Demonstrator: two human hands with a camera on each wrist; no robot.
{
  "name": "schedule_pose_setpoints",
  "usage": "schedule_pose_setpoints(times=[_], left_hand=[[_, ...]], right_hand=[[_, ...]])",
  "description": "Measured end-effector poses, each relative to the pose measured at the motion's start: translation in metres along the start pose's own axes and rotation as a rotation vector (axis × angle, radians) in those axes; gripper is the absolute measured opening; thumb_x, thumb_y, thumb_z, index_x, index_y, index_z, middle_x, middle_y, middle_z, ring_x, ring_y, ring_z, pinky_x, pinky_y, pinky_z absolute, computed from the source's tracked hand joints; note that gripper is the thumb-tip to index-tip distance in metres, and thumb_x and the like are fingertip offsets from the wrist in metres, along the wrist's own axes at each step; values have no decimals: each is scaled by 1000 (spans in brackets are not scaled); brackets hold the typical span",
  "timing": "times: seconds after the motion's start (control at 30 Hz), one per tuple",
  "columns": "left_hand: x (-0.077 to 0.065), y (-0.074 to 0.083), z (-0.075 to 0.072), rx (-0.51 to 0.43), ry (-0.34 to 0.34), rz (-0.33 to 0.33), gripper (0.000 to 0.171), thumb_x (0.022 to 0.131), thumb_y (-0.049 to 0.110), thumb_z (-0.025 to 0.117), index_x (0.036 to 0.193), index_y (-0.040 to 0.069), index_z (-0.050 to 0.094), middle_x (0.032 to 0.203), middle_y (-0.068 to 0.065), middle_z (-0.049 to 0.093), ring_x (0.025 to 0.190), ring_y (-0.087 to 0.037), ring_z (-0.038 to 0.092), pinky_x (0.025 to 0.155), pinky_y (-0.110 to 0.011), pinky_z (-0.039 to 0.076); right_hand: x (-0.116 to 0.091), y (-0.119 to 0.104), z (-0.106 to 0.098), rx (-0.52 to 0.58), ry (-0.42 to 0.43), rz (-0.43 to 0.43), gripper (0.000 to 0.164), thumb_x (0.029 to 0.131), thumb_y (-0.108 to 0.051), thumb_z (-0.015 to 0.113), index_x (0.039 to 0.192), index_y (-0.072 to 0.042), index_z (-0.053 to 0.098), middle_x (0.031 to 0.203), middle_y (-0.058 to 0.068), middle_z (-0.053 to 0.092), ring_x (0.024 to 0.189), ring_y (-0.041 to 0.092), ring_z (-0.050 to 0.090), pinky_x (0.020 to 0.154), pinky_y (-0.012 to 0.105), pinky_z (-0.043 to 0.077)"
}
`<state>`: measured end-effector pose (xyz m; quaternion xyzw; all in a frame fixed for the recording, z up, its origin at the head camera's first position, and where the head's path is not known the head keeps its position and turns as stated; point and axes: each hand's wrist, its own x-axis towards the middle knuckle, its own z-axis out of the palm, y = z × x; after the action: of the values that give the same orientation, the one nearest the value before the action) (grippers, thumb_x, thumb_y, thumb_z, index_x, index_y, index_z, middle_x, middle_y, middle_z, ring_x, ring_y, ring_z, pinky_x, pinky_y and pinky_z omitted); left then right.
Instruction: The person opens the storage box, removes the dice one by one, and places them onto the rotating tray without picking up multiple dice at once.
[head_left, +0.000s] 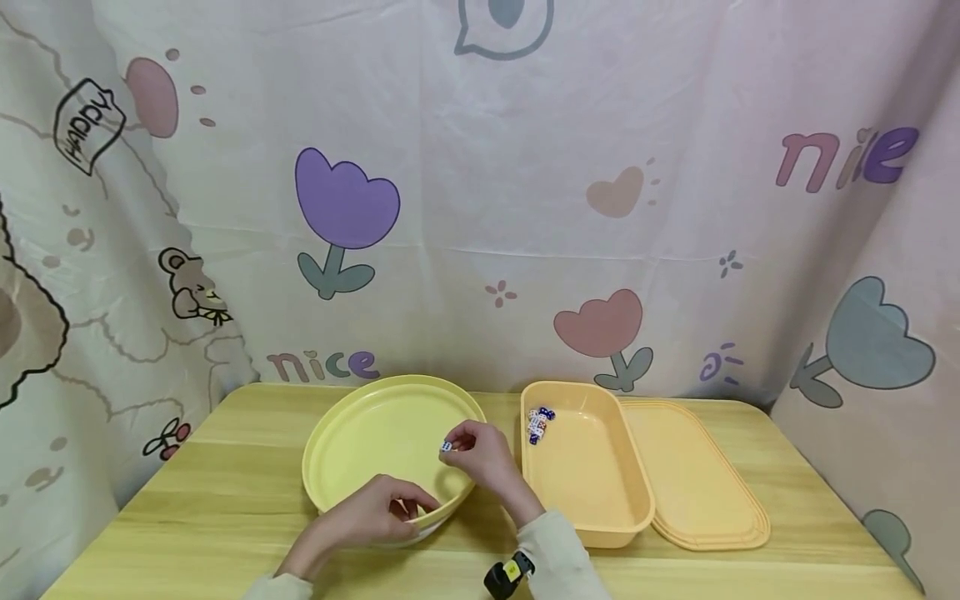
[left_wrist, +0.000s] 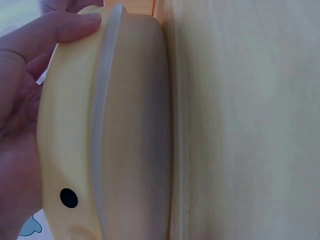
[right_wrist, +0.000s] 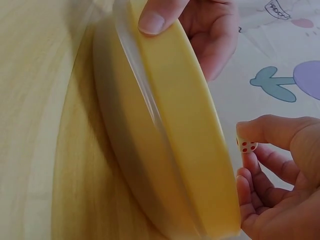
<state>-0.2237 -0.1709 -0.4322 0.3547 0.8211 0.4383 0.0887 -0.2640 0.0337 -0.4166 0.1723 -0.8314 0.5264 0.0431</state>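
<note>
From my remote station I log the scene left to right. The left hand [head_left: 375,510] holds the near rim of a round yellow container [head_left: 375,442], thumb against the outer wall, other fingers bent over to the inner side. The container stands on the wood-grain worktop [head_left: 225,467]; my left wrist view shows a black spot [left_wrist: 69,198] on its side. Next along, a white die [head_left: 446,447] sits in a narrow pinch between thumb and forefinger of the right hand [head_left: 486,457]. The die is at those fingertips, over the container's right part, to the right of and beyond the left hand. Red pips face my right wrist view. Just right of the right hand I note a rectangular yellow-orange box [head_left: 585,475]; white and blue dice [head_left: 537,423] lie clustered in its far-left corner. Rightmost on the worktop, a flat lid [head_left: 701,475] of similar colour lies right beside the box.
</note>
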Motion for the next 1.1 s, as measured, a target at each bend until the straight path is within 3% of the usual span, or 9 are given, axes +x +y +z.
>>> schedule_pose_setpoints(times=[0.33, 0.8, 1.1], left_hand=[[1, 1, 0, 5, -2, 15, 29, 75, -5, 66, 101, 5, 73, 84, 11, 63, 76, -2, 56, 67, -24, 51], [0, -1, 1, 14, 10, 21, 29, 74, -4, 67, 101, 7, 73, 82, 12, 62, 75, -2, 56, 66, -24, 50], [1, 0, 0, 15, 8, 16, 28, 75, -3, 68, 101, 7, 73, 83, 12, 63, 75, -2, 56, 66, -24, 50]], right_hand=[[-1, 2, 0, -12, 1, -6, 14, 75, -4, 78, 84, -1, 68, 74, -1, 60, 68, 9, 53, 61, 23, 47], [-2, 2, 1, -38, 3, 14, 22, 75, -3, 78, 93, 3, 68, 87, 13, 65, 79, 17, 54, 71, 29, 47], [-1, 3, 0, -22, 19, 4, 18, 79, -4, 75, 94, 3, 70, 85, 7, 66, 78, 17, 59, 69, 27, 50]])
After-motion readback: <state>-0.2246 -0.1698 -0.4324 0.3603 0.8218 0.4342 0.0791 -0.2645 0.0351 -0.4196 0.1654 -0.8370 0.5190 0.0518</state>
